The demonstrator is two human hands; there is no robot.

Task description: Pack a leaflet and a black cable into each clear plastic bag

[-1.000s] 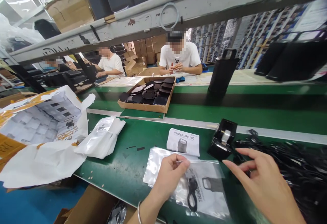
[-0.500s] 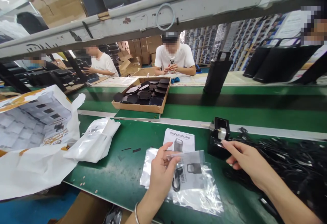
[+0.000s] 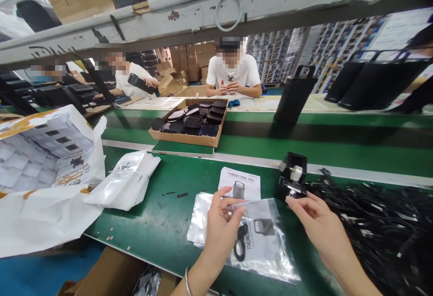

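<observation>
My left hand (image 3: 223,226) pinches the top edge of a clear plastic bag (image 3: 282,260). Through the bag show a black coiled cable (image 3: 240,244) and a folded leaflet (image 3: 264,235) with a speaker picture. Behind it lies a stack of bagged leaflets (image 3: 198,224) and a "Thunder Trail Pro" leaflet (image 3: 248,180). My right hand (image 3: 321,221) is at the front of a black tape dispenser (image 3: 289,183), thumb and fingertips pinched together at its edge. The tape between them is hardly visible.
Black cables (image 3: 382,224) are heaped on the right. Left are white plastic sleeves (image 3: 125,181) and an opened printed bag (image 3: 43,161). A cardboard tray (image 3: 189,140) of black parts and a black speaker (image 3: 292,100) stand on the green belt. Co-workers sit opposite, under a grey beam (image 3: 149,21).
My right hand has moved slightly left and down at the dispenser's front. My left hand still holds the bag. A co-worker at the back left now lifts a black object.
</observation>
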